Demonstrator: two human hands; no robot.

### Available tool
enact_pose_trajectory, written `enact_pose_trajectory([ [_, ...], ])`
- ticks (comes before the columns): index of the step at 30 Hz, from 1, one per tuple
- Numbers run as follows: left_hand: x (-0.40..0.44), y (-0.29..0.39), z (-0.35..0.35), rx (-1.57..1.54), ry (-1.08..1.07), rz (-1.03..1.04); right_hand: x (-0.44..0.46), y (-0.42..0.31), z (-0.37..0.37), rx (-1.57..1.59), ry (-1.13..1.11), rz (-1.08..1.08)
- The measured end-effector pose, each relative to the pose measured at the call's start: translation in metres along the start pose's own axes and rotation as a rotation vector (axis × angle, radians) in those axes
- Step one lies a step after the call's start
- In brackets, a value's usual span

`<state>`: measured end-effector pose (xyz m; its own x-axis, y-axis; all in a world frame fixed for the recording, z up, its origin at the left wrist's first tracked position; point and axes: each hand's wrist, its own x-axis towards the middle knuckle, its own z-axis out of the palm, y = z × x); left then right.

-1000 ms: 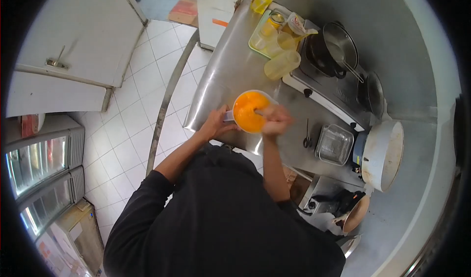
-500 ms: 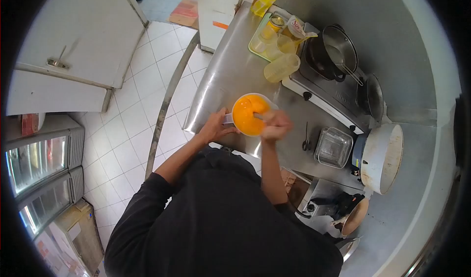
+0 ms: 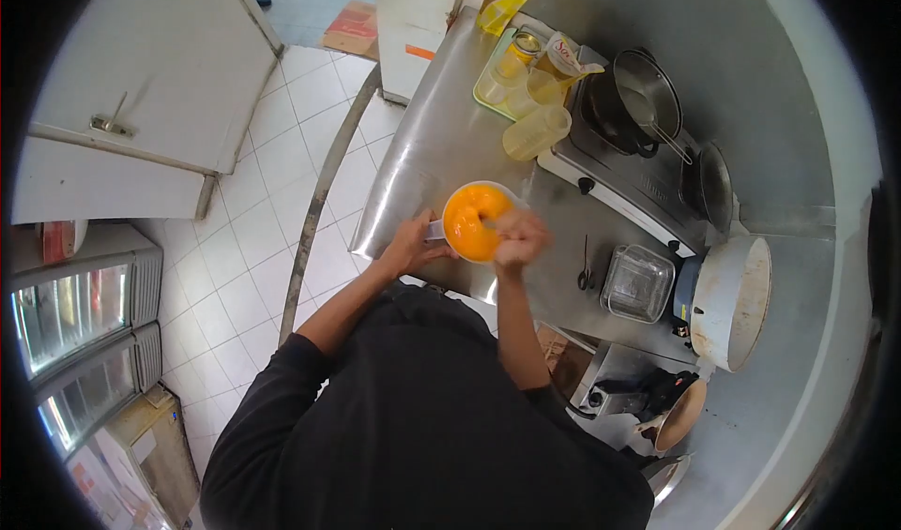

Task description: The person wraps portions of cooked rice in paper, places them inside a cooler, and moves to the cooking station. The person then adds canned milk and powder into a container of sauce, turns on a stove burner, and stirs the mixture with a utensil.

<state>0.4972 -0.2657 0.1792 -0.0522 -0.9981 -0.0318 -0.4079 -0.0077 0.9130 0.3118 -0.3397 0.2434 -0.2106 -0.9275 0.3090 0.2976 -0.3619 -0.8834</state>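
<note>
A white container with a handle (image 3: 435, 231) holds bright orange liquid (image 3: 469, 228) over the edge of the steel counter (image 3: 413, 169). My left hand (image 3: 410, 247) is closed round its handle on the left side. Over the container's right side, my right hand (image 3: 522, 239) is closed and blurred by motion. It grips a stirring utensil whose lower end dips into the orange liquid; most of the utensil is hidden by the fingers and blur.
Behind stand a clear pitcher (image 3: 537, 133) and a green tray (image 3: 481, 91) with cups and a can. To the right are a stove (image 3: 610, 181) with a dark pot (image 3: 615, 108), black scissors (image 3: 586, 277), a glass dish (image 3: 639, 284) and a large white pot (image 3: 730, 303).
My right hand has shifted slightly left and kept moving over the container, and the surface of the orange liquid has changed shape. My left hand stays on the handle.
</note>
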Motion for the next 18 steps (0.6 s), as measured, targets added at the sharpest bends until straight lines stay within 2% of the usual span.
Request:
enact_pose_trajectory([
  [2, 0.004, -0.003, 0.0, 0.043, 0.018, 0.021, -0.001, 0.03, -0.008, 0.003, -0.113, -0.027],
  [5, 0.002, -0.005, 0.001, 0.034, 0.005, 0.026, 0.02, -0.044, 0.011, 0.083, -0.102, 0.13],
  [7, -0.006, -0.006, 0.003, 0.005, -0.009, -0.005, -0.009, 0.018, -0.009, 0.028, -0.111, 0.078],
  [9, 0.001, -0.008, 0.002, -0.006, -0.023, -0.031, 0.0, 0.03, -0.004, 0.021, -0.099, 0.046],
  [11, -0.001, -0.008, 0.001, -0.012, -0.009, 0.003, 0.014, -0.018, 0.015, 0.034, -0.046, 0.087],
  [14, 0.002, -0.008, 0.004, -0.034, 0.011, 0.023, 0.012, -0.023, 0.01, 0.183, -0.024, 0.029],
  [17, 0.004, -0.004, 0.002, -0.009, 0.037, 0.038, -0.006, 0.016, 0.001, -0.097, -0.112, 0.022],
  [18, 0.0, -0.003, 0.001, 0.005, 0.039, 0.036, -0.002, 0.001, 0.005, -0.022, -0.106, 0.077],
])
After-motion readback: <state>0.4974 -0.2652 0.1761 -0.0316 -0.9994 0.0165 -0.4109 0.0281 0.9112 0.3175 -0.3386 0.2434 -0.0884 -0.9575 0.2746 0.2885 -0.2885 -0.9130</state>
